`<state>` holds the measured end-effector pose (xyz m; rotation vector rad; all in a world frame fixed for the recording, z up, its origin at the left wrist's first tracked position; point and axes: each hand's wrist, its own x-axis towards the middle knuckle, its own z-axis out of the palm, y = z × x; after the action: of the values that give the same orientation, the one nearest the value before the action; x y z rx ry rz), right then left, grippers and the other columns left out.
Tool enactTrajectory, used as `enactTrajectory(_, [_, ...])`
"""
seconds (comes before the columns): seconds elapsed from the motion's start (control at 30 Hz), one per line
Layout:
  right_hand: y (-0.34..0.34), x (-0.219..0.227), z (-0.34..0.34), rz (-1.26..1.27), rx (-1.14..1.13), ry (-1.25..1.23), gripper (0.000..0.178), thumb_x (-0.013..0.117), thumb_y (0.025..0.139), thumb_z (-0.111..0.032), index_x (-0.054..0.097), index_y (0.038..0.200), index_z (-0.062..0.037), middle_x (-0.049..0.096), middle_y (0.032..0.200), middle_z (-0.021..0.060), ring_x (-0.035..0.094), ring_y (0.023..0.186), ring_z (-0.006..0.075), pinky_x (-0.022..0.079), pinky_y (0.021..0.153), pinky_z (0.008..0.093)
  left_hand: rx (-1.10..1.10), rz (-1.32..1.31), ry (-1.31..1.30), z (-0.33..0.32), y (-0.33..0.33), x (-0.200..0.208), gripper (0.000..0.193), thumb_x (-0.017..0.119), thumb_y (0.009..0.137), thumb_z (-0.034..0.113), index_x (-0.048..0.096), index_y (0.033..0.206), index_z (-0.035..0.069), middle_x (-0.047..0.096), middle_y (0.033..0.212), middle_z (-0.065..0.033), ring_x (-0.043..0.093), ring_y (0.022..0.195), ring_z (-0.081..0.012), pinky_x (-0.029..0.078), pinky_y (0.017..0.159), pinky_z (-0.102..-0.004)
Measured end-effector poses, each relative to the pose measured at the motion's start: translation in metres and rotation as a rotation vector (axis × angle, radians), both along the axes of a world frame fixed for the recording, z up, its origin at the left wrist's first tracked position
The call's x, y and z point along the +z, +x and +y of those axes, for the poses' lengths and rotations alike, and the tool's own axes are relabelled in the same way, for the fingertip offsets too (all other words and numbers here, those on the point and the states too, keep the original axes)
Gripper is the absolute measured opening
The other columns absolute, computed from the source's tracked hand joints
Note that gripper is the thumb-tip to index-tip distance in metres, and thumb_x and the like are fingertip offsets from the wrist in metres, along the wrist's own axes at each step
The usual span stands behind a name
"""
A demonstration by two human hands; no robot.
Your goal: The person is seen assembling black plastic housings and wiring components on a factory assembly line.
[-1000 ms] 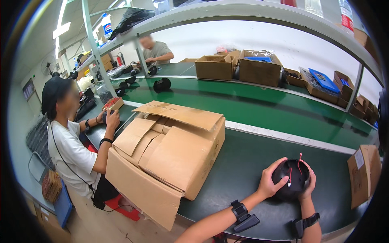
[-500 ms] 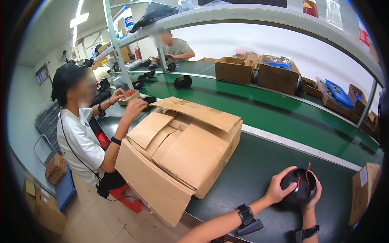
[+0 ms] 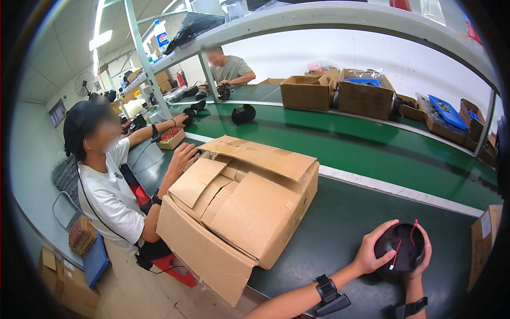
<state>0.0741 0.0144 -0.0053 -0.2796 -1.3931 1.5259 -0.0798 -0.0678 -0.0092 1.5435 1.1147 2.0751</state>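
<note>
"Black bowl (image 3: 406, 254), held over the near right part of the dark green bench (image 3: 334, 234). State of the hands?"

"Both are holding it. The left hand (image 3: 371, 251) cups the left side, thumb over the rim; the right hand (image 3: 423, 261) wraps the right side. Neither is free."

"Contents?"

"Two red wires (image 3: 395, 254). One rises above the far rim by the right fingers; the other runs down toward the near rim, ending in a white plug (image 3: 392, 267) close to the left thumb. Where they join the bowl cannot be told."

"Step in hand?"

"Judged to be handling: the bowl is steadied, open side up, with its wires exposed. No tool is in either hand."

"And the next move calls for?"

"In the inspector's judgement, one hand bearing the bowl alone if the other is to work, and both leads clear of the rim, where a thumb could pinch them."
</note>
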Motion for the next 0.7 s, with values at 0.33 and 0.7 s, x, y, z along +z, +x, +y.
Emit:
enactTrajectory(0.33, [0.004, -0.018, 0.011, -0.014, 0.018, -0.129, 0.059, 0.031, 0.096, -0.039, 0.05, 0.128, 0.0065, 0.06, 0.121, 0.0156, 0.056, 0.112, 0.0227, 0.042, 0.1, 0.0333, -0.041, -0.08, -0.135, 0.006, 0.002, -0.015, 0.056, 0.065, 0.083, 0.021, 0.049, 0.13, -0.005, 0.059, 0.124, -0.0214, 0.058, 0.115, -0.0292, 0.042, 0.1, -0.0351])
enactTrajectory(0.7, [0.007, -0.02, 0.01, -0.031, -0.018, -0.117, 0.057, 0.03, 0.096, -0.038, 0.052, 0.126, 0.0061, 0.061, 0.119, 0.0145, 0.057, 0.111, 0.0223, 0.043, 0.099, 0.0335, -0.02, -0.022, -0.052, 0.002, 0.001, -0.01, 0.055, 0.067, 0.084, 0.022, 0.05, 0.13, -0.004, 0.06, 0.122, -0.0215, 0.059, 0.115, -0.0293, 0.043, 0.099, -0.0348])
